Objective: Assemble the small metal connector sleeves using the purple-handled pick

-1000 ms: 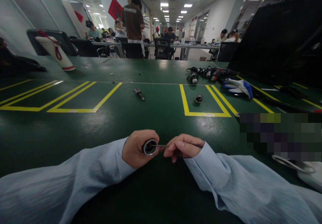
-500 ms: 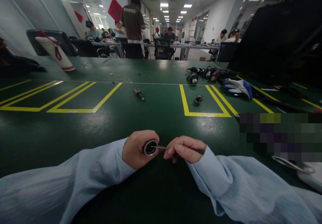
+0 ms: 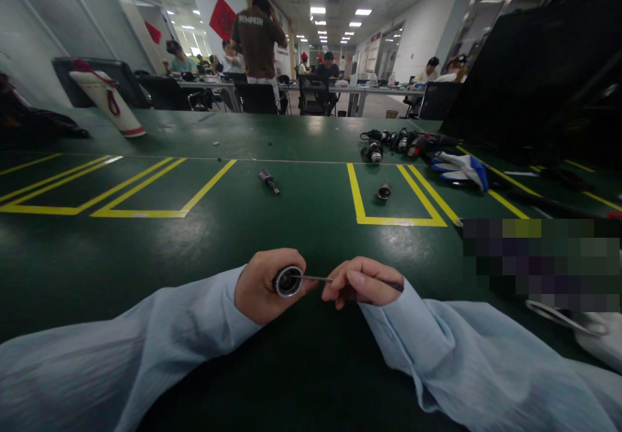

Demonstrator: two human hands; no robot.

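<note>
The left hand [image 3: 260, 286] hides all but the open end of the metal cylinder [image 3: 288, 282], what seems a thin rod [image 3: 315, 278] disappears into the right hand [image 3: 364, 281], and a pixelated patch [image 3: 541, 257] masks part of the table [image 3: 311, 225].

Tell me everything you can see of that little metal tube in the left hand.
The metal tube is round and silvery, with a bright rim around a dark, hollow opening that faces the camera. Its body is wrapped in the left hand, over the green table, so its length is hidden. A thin metal rod, pinched by the right hand, reaches its mouth; how deep it goes cannot be seen.
</note>
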